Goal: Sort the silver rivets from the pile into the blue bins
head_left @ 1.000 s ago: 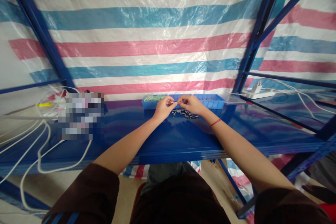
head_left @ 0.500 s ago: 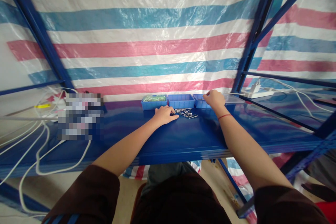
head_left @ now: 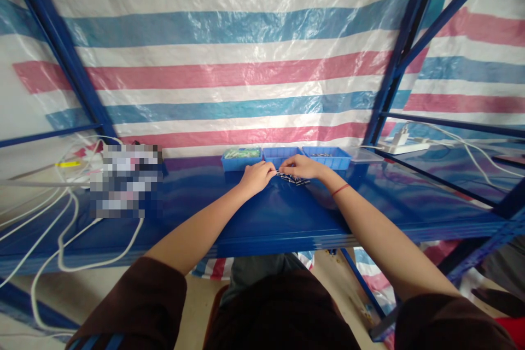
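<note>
My left hand (head_left: pixel 257 177) is closed in a pinch just above the blue tabletop (head_left: pixel 184 197). My right hand (head_left: pixel 302 167) reaches in from the other side, its fingers bent together close to the left fingertips. Whatever lies between the fingers of either hand is too small to make out. Below and between the hands is a loose pile of thin silvery metal rods (head_left: pixel 296 180), partly covered by the right hand. Behind stand a blue bin with green and whitish pieces (head_left: pixel 241 164), a middle blue bin (head_left: pixel 268 154) and a right blue bin (head_left: pixel 337 162) with small metal parts.
A flat clear plastic lid or box (head_left: pixel 365 155) lies right of the bins. White cables (head_left: pixel 61 229) trail over the left end near a blurred-out object (head_left: pixel 127 180). A white power strip (head_left: pixel 404 146) sits at the right. Blue posts (head_left: pixel 389 76) frame the striped sheet behind.
My right hand has come left from the right blue bin to the left hand above the rods. My left hand's fingers have drawn from spread into a pinch.
</note>
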Demonstrator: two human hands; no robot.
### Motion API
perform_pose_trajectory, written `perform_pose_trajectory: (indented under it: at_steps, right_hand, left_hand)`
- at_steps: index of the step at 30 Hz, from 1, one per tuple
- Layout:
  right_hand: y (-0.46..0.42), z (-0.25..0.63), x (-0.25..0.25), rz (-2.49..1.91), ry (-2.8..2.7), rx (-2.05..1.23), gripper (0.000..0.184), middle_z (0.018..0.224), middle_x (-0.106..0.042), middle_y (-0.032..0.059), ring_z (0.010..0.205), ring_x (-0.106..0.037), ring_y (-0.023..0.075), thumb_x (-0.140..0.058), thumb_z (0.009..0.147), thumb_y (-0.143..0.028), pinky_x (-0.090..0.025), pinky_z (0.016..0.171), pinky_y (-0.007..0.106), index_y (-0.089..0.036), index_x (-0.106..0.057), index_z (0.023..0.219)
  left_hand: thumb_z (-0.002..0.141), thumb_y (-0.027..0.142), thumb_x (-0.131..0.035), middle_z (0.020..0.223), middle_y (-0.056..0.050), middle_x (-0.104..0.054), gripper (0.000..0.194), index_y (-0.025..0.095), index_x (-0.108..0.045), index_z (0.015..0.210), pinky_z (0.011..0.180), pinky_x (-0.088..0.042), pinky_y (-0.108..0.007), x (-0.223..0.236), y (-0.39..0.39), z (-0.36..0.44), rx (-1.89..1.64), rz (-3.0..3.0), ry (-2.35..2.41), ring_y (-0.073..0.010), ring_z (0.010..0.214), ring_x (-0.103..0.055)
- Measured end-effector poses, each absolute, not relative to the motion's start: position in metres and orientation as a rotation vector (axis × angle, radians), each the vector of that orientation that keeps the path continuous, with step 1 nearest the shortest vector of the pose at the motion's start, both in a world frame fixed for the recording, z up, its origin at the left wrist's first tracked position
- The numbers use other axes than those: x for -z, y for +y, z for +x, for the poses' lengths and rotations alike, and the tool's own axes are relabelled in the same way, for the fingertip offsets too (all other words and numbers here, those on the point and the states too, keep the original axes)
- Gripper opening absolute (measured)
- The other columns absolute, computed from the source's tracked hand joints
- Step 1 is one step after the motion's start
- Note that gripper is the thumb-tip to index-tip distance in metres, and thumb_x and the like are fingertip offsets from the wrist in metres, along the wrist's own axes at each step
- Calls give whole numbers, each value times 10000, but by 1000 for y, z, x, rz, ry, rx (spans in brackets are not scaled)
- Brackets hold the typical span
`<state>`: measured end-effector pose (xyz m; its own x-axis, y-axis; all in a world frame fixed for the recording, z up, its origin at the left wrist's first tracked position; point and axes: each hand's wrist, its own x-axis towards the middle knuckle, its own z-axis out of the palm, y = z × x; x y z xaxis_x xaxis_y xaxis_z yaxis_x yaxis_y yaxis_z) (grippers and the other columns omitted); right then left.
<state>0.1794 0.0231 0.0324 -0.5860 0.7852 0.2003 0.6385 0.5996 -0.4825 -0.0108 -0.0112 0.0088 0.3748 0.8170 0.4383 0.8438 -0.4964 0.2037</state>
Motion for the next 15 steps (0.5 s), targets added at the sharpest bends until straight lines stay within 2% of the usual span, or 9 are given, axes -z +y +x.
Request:
perform_pose_trajectory:
  at_steps: [4, 10, 15]
  right_hand:
    - [19, 171, -29, -1047, -2429, -598, 314, 621, -583, 9, 544, -471, 96, -513, 782, -393, -372, 554, 234, -123, -674, 779]
    - [23, 174, -31, -955, -2281, -758, 336, 685, -596, 29, 558, -476, 93, -539, 767, -399, -379, 522, 228, -106, -662, 879]
    - [24, 177, -30, -979, -2187, -794, 340, 736, -600, 33, 571, -499, 95, -556, 761, -397, -384, 486, 217, -119, -661, 924]
  left_hand:
    - [806, 217, -567, 875, -35, -638, 76, 185, -615, 855, 773, -448, -293, -8, -4, -10, 1114, -2629, -1433, -170, 846, -599]
    - [739, 246, -643, 771, -21, -643, 196, 157, -586, 904, 686, -470, -257, 0, 10, -4, 1845, -2693, -1625, -134, 697, -607]
    - [748, 291, -628, 709, -18, -647, 151, 148, -581, 764, 688, -462, -247, 1, 12, -3, 2072, -2678, -1528, -132, 702, -612]
